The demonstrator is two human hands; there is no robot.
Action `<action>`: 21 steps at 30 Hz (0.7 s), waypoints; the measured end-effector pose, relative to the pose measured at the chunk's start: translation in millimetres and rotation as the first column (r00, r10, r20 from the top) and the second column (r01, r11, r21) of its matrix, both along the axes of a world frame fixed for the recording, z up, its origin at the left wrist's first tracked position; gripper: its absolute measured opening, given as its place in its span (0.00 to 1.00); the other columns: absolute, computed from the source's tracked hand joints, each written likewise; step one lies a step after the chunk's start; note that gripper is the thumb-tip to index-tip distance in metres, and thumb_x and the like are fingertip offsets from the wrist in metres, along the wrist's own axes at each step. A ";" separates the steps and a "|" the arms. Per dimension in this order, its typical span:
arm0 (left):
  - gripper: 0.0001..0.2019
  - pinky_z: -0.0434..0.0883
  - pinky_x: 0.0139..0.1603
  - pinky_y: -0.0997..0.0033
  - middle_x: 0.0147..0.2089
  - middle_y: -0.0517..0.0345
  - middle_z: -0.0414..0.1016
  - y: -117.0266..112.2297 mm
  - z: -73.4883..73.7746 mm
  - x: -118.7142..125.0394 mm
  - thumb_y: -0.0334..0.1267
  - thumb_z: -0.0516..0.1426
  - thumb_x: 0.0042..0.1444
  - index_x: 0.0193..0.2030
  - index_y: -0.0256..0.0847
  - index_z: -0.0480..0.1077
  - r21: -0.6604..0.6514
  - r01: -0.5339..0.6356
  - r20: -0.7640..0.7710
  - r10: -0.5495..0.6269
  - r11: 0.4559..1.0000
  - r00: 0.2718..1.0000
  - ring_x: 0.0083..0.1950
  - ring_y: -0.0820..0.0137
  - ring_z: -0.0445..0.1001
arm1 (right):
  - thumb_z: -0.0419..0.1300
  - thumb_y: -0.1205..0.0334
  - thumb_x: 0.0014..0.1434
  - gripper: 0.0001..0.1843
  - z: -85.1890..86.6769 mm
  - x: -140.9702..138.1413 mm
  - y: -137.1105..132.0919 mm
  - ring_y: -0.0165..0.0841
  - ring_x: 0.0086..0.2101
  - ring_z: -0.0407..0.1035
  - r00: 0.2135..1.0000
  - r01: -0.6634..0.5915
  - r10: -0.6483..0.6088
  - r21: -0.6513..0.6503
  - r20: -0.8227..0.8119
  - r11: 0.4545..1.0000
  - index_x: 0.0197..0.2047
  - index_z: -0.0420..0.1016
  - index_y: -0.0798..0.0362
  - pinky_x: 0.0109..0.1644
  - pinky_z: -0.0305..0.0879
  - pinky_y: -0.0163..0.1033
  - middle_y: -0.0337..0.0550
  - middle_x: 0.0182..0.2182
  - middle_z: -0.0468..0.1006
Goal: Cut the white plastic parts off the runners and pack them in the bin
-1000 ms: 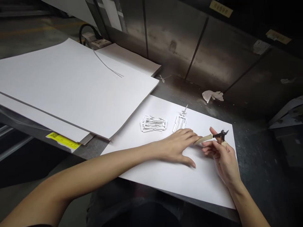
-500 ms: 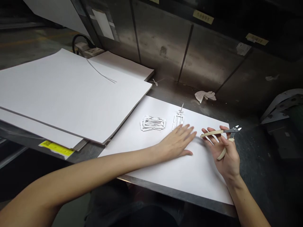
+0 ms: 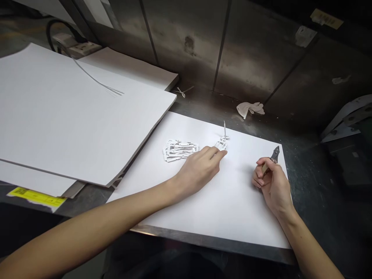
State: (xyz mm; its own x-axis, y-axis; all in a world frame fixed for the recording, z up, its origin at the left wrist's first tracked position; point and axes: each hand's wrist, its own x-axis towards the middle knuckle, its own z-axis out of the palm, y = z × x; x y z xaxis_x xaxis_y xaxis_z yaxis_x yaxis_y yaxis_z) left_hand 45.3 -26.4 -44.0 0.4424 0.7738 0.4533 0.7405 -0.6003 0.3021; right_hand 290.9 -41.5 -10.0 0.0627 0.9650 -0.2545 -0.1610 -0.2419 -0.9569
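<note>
My right hand (image 3: 271,184) is closed around small cutting pliers (image 3: 272,157) with cream handles, its metal tip pointing up and away. My left hand (image 3: 200,168) lies on a white sheet (image 3: 221,201), fingers curled over a small white plastic frame part (image 3: 222,143) with a thin spike standing up from it. Whether the fingers grip the part or only touch it is unclear. A pile of several similar white plastic parts (image 3: 180,150) lies just left of that hand.
A big stack of white sheets (image 3: 72,112) fills the left, with a thin grey strip on top and a yellow label (image 3: 36,196) below. A crumpled white glove (image 3: 250,108) lies by the metal back wall. A power strip (image 3: 77,47) sits far left.
My left hand went from flat on the sheet to curled over the plastic part. My right hand closed around the pliers, turning them tip upward. The view shifted slightly.
</note>
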 end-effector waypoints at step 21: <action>0.15 0.80 0.44 0.71 0.37 0.58 0.79 -12.1 32.8 5.5 0.46 0.64 0.67 0.53 0.39 0.71 -0.535 0.578 0.844 0.414 0.616 0.340 0.39 0.72 0.79 | 0.76 0.46 0.60 0.21 -13.0 5.4 -4.3 0.27 0.25 0.62 0.990 -0.030 0.020 0.073 0.137 0.997 0.44 0.74 0.50 0.29 0.57 0.37 0.34 0.26 0.70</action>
State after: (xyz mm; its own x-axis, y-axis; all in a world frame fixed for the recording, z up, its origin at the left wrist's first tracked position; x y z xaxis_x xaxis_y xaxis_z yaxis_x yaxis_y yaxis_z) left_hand 50.8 -38.5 -11.2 0.2611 0.9638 -0.0540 -0.3192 0.1390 0.9374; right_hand 296.3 -45.8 -23.0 0.0677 0.9827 -0.1723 -0.0230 -0.1711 -0.9850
